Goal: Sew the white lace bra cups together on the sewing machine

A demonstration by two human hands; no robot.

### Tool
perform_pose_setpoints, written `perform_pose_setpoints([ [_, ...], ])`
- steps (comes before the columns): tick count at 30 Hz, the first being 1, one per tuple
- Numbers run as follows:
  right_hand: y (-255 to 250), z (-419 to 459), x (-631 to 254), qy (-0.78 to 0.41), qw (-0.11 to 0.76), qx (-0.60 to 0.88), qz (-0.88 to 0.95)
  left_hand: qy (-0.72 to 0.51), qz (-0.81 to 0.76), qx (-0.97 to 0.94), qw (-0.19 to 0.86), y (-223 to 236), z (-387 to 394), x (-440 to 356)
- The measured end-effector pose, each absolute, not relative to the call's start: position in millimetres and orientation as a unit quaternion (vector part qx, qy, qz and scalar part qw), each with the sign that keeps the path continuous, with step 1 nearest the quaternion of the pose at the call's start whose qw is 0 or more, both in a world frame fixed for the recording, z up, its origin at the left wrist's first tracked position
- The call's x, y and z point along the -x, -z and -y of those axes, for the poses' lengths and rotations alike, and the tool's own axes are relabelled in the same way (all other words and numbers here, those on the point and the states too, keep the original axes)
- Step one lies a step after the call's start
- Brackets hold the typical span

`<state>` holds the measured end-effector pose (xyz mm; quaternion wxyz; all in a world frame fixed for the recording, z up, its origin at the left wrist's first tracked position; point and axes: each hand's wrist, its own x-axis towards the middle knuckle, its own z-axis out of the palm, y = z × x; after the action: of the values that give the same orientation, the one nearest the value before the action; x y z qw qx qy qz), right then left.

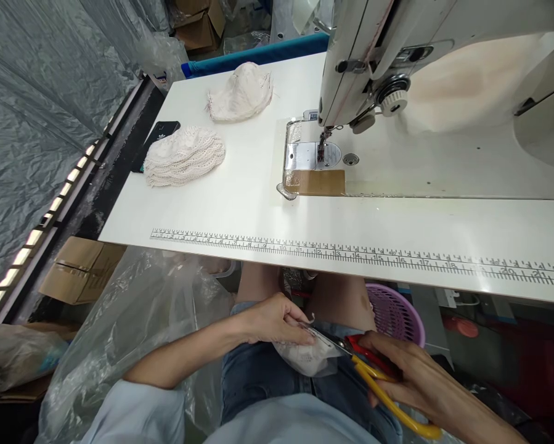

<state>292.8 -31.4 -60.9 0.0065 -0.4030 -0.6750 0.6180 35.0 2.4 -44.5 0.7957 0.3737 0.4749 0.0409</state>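
Over my lap, my left hand [283,320] pinches a piece of white fabric [307,357] between thumb and fingers. My right hand [397,370] grips a pair of scissors [373,385] with one red and one yellow handle. Their blades point left and lie against the fabric near my left fingertips; the exact cutting point is too small to make out. On the table, a stack of off-white knitted pieces [184,157] lies at the left, partly over a dark phone-like object [163,131]. A cream fabric piece with frayed threads [242,92] sits behind it.
A sewing machine [364,74] stands on the white table [240,209], with a printed ruler [350,256] along the front edge. Below it are a purple basket [399,314], clear plastic sheeting [142,308] and a cardboard box [77,268]. Pale fabric [471,80] lies behind the machine's needle end.
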Motion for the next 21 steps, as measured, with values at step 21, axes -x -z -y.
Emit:
perform_pose_setpoints([
  [21,69,41,-306,-0.574,0.031,0.474,0.667,-0.042,-0.477,-0.420,0.771,47,-1,-26],
])
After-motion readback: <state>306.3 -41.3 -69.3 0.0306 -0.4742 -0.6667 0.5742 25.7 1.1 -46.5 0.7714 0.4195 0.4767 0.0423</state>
